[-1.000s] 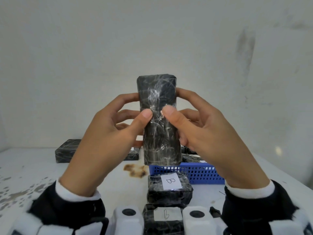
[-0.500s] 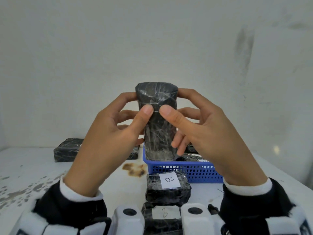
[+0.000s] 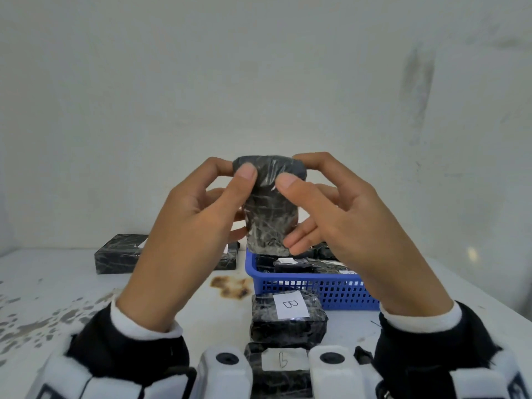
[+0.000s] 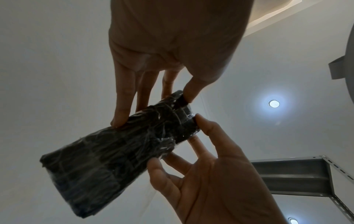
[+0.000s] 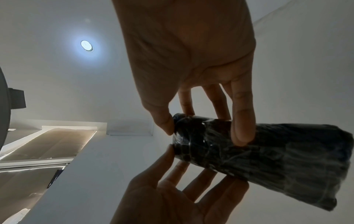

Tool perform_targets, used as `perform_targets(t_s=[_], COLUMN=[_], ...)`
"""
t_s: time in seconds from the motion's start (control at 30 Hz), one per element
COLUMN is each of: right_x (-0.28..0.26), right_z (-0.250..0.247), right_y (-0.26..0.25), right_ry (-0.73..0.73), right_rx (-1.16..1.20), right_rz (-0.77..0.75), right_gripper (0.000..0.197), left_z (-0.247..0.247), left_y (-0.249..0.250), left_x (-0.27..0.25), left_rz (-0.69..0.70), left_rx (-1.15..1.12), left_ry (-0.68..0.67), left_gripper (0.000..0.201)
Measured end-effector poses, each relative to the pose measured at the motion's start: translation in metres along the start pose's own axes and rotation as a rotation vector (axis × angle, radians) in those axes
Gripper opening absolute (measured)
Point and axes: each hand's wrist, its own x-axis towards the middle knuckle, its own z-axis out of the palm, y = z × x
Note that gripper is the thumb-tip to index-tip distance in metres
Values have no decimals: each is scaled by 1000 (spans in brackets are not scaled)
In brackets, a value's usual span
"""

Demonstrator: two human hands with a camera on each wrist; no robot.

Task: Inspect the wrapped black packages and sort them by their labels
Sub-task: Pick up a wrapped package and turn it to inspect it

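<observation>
Slick plastic-wrapped package (image 3: 270, 208) pinched by both hands' fingertips (image 3: 244, 175); light grip, could slip into the basket (image 3: 316, 289).

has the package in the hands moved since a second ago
Yes. The held package has tipped, its top toward the camera, with its bottom end now farther back over the blue basket.

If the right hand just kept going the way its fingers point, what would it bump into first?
The right hand points up and leftward, and already pinches the held package. Past that, the left hand on the package's other side would probably come next, though depth is hard to judge.
</observation>
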Motion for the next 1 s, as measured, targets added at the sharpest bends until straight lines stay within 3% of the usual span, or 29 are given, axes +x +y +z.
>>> perform_targets(t_s=[0.13,0.5,0.7,0.87,1.0], right_x=[0,0,0,-2,-1], right_z=[1,6,5,5,1], right_y=[1,1,3,5,8], right_ry=[-8,30,13,-14,-27], right_rx=[-10,-43,-38,-35,-37], right_rz=[-23,-105,-81,-70,-103], right_gripper=[42,32,13,22,58], left_z=[0,1,-5,-13,-15], left_y=[0,3,2,6,3], left_x=[0,0,4,3,3], left_rz=[-18,-24,-213,-234,-215], left_rx=[-25,-75,-58,-157,-107], left_ry=[3,23,-26,-65,-80], left_gripper=[31,31,54,22,40])
